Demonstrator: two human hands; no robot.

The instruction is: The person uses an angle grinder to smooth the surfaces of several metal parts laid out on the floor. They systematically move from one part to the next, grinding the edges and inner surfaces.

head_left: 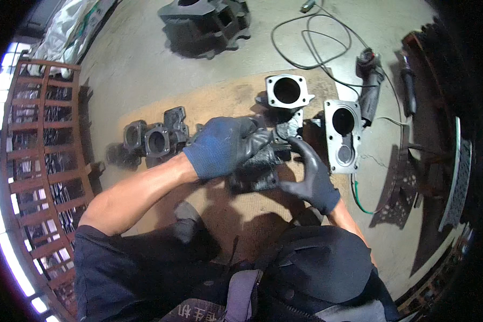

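My left hand (222, 146), in a blue and black work glove, is closed with curled fingers at the upper left of a dark metal casting (256, 174). The casting is above the cardboard in front of my knees, and part of it is hidden by this hand. On its right side my right hand (314, 180), gloved too, has thumb and fingers spread apart; whether it touches the casting I cannot tell. Just beyond my hands stands a housing with a bright machined flange and round bore (271, 92). Another, with a long machined face (350, 161), is to the right.
Several dark castings (156, 144) sit at the left of the cardboard (145, 110). A large block-shaped casting (204, 27) stands on the floor beyond. At right are a corded power tool (371, 96), its looping cable (273, 40) and a perforated metal strip (453, 182). A rusty rack (43, 129) lines the left.
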